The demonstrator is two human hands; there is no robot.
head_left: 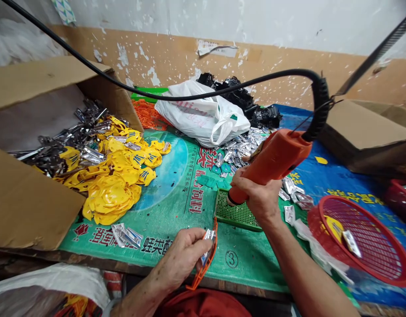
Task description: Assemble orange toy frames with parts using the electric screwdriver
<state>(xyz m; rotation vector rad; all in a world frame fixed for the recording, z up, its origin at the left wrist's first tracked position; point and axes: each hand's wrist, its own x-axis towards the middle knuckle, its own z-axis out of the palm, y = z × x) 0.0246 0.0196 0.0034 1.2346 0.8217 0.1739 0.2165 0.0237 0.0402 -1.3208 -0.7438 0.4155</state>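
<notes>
My right hand point(264, 196) is wrapped round an orange electric screwdriver point(272, 158), its nose pointing down over a shallow green perforated tray point(237, 215). Whether the bit touches the tray is hidden. Close to the table's front edge, my left hand point(179, 257) pinches a small shiny silver piece point(208, 240) together with a thin curved orange plastic part point(201, 277) that hangs below the fingers. Two or so similar silver pieces point(126, 235) lie to the left of that hand. Yellow plastic parts point(113, 193) are heaped further left.
A cardboard box point(31, 198) spills dark and shiny parts at left. Behind are orange parts point(150, 115), a white plastic bag point(199, 114), black parts point(234, 92) and loose silver pieces point(244, 143). A red basket point(361, 233) stands at right. The black cable point(203, 94) arcs overhead.
</notes>
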